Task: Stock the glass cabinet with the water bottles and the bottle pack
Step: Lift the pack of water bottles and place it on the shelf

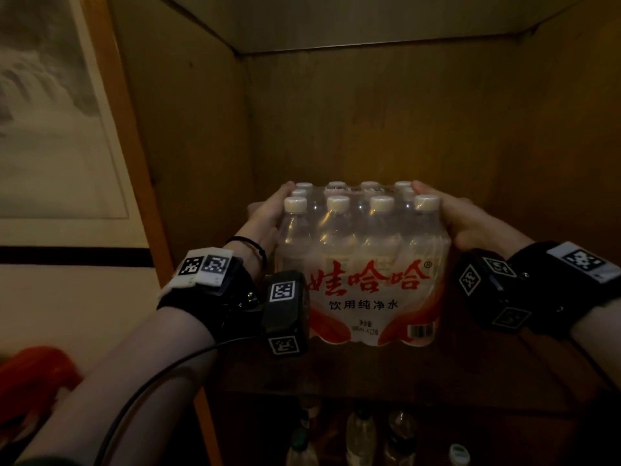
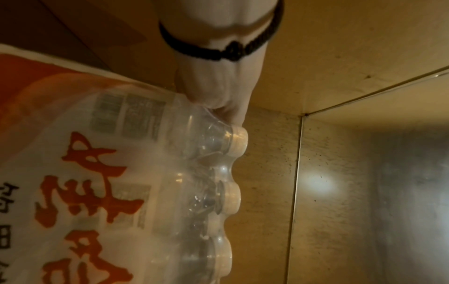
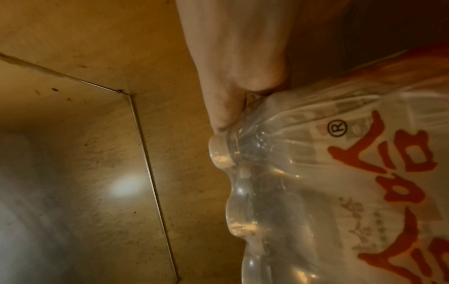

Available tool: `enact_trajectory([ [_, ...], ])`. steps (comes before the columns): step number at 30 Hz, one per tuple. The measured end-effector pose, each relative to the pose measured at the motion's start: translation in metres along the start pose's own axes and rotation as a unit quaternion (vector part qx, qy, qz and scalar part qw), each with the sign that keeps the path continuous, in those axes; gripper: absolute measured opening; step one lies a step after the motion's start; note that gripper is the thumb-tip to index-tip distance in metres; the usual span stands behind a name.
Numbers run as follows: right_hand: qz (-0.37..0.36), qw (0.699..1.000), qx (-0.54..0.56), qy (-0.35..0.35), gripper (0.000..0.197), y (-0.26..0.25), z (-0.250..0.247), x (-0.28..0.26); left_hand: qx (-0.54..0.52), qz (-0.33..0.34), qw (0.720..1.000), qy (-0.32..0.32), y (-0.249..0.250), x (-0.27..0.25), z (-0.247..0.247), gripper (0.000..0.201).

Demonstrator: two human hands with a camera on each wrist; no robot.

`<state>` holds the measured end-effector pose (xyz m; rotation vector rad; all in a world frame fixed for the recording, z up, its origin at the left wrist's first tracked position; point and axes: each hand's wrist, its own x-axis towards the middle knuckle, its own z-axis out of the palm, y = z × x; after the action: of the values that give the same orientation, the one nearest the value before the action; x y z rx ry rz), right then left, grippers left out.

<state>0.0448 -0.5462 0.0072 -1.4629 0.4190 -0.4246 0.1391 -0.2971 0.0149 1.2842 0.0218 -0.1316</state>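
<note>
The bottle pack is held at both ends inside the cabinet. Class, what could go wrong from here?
1. The left hand and right hand grip the bottle pack only near its top by the shrink-wrap, which might stretch or slip.
2. Loose bottles stand on the level below; a dropped pack could perhaps break through the shelf onto them.

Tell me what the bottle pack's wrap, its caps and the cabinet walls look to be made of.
Bottle pack: thin glossy plastic film, likely shrink wrap, clear up top, printed red and white below, moulded over the caps. Caps: off-white, probably matte plastic. Cabinet walls: brown with faint grain, seemingly wood or veneer; dim light leaves it open.
</note>
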Motion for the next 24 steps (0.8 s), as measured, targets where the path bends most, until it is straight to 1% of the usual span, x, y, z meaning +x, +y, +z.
enact_trajectory([
  [1, 0.001, 1.000, -0.004, -0.003, 0.050, 0.000, 0.000, 0.001, 0.000, 0.000, 1.000, 0.000, -0.001, 0.001, 0.000, 0.028],
  [2, -0.001, 1.000, -0.005, -0.004, 0.050, -0.001, 0.000, 0.003, -0.001, 0.002, 1.000, 0.003, -0.002, 0.001, 0.001, 0.024],
  [4, -0.004, 1.000, 0.001, -0.003, 0.050, -0.001, -0.002, 0.004, -0.006, 0.002, 1.000, 0.011, -0.003, 0.000, 0.003, 0.029],
  [7, 0.001, 1.000, 0.012, -0.002, 0.049, -0.001, -0.003, 0.002, -0.004, 0.004, 1.000, 0.008, -0.005, 0.001, 0.004, 0.025],
  [11, 0.003, 1.000, 0.022, 0.013, 0.052, 0.001, 0.000, 0.000, -0.002, 0.000, 1.000, 0.008, -0.006, 0.008, 0.003, 0.034],
  [12, 0.002, 1.000, 0.024, 0.016, 0.053, 0.001, 0.001, -0.001, -0.002, -0.002, 1.000, 0.004, -0.004, 0.008, 0.003, 0.040],
  [14, 0.003, 1.000, 0.024, 0.020, 0.056, 0.002, 0.001, -0.003, 0.014, -0.012, 1.000, 0.005, -0.002, 0.008, 0.002, 0.062],
  [16, -0.003, 1.000, 0.012, 0.018, 0.057, 0.003, 0.002, -0.008, 0.022, -0.021, 1.000, 0.003, 0.001, 0.005, 0.001, 0.073],
  [18, -0.009, 1.000, -0.008, 0.024, 0.059, 0.004, 0.002, -0.013, 0.017, -0.024, 1.000, -0.008, 0.001, 0.005, 0.000, 0.073],
  [21, -0.016, 0.999, -0.022, 0.041, 0.062, 0.005, 0.002, -0.019, 0.014, -0.008, 1.000, -0.001, -0.002, 0.006, 0.002, 0.067],
  [24, -0.024, 0.997, -0.043, 0.054, 0.051, 0.009, 0.006, -0.029, 0.042, 0.021, 0.999, 0.014, -0.008, 0.005, 0.001, 0.065],
])
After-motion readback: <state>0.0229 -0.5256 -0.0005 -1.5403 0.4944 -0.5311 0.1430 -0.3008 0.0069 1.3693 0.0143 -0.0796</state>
